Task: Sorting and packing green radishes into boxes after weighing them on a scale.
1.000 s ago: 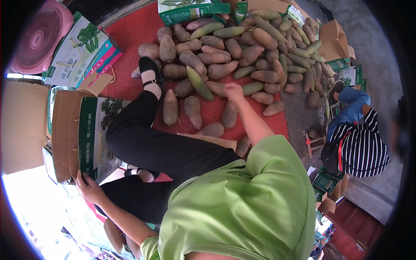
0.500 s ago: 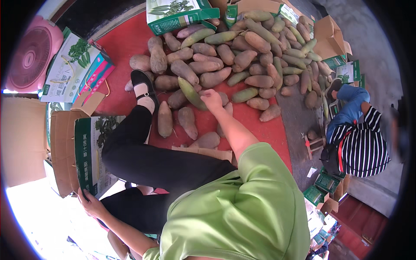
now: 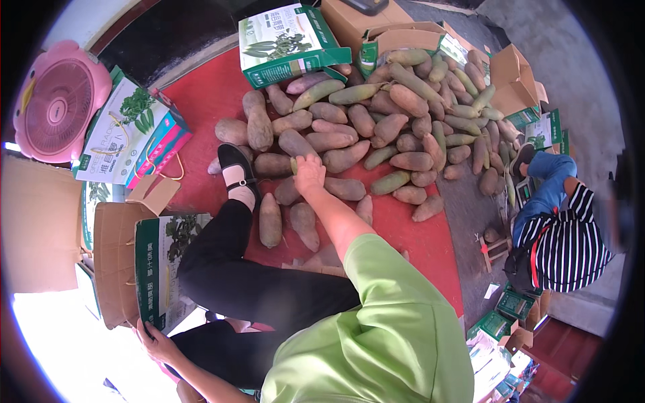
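Note:
My right hand (image 3: 309, 174) is closed over a green radish (image 3: 293, 165) in the near part of a large heap of root vegetables. Only a small green end of that radish shows beside my fingers; the rest is hidden. Brown roots surround it, such as one to the left (image 3: 272, 164) and another to the right (image 3: 345, 189). At lower left, my left hand (image 3: 156, 344) grips the near edge of an open green-and-white carton (image 3: 144, 275), its thumb on the green side. The carton stands beside my bent leg, and its inside is mostly hidden.
The heap lies on a red mat (image 3: 201, 87). A green-and-white box (image 3: 282, 40) stands behind it. At far left are a pink fan (image 3: 64, 101) and a printed gift box (image 3: 127, 134). A person in a striped top (image 3: 564, 235) crouches at right, near more cartons (image 3: 514, 299).
My right hand has moved left and now covers most of the green radish, which showed at full length before. My left hand stays on the carton. The whole view has shifted.

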Motion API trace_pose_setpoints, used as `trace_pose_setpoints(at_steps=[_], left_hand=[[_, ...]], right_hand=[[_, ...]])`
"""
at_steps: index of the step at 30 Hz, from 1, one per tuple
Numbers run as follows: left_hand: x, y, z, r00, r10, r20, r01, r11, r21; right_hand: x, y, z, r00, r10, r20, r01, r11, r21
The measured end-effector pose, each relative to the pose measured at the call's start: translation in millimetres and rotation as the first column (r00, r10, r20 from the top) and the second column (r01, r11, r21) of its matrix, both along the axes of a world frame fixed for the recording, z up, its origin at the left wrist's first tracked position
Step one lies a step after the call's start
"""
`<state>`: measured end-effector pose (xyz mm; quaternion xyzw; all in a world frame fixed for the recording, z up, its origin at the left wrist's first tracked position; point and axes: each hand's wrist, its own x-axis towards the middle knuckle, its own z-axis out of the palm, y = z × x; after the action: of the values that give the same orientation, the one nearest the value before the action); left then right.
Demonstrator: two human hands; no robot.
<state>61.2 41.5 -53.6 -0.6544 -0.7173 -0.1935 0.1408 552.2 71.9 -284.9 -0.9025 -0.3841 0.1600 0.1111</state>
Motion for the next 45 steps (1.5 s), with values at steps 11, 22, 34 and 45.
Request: trace_pose_setpoints(at_steps=[11, 22, 34, 45], left_hand=[[-14, -6, 1, 0.992, -0.125, 0.02, 0.123, 0.99, 0.064], [34, 0, 26, 0.995, -0.072, 0.064, 0.071, 0.997, 0.021], [20, -6, 23, 0.996, -0.092, 0.011, 0.092, 0.996, 0.014], [14, -6, 18, 0.994, -0.1, -0.035, 0.099, 0.995, -0.024]], right_hand=[[-15, -26, 34, 0.978, 0.16, -0.132, -0.153, 0.986, 0.059], [46, -83, 78, 0.912, 0.136, -0.387, 0.16, 0.751, 0.641], [-109, 41, 332, 0.412, 0.824, -0.39, 0.383, 0.231, 0.894], [-143, 39, 237, 0.611, 0.69, -0.389, 0.083, 0.432, 0.898]])
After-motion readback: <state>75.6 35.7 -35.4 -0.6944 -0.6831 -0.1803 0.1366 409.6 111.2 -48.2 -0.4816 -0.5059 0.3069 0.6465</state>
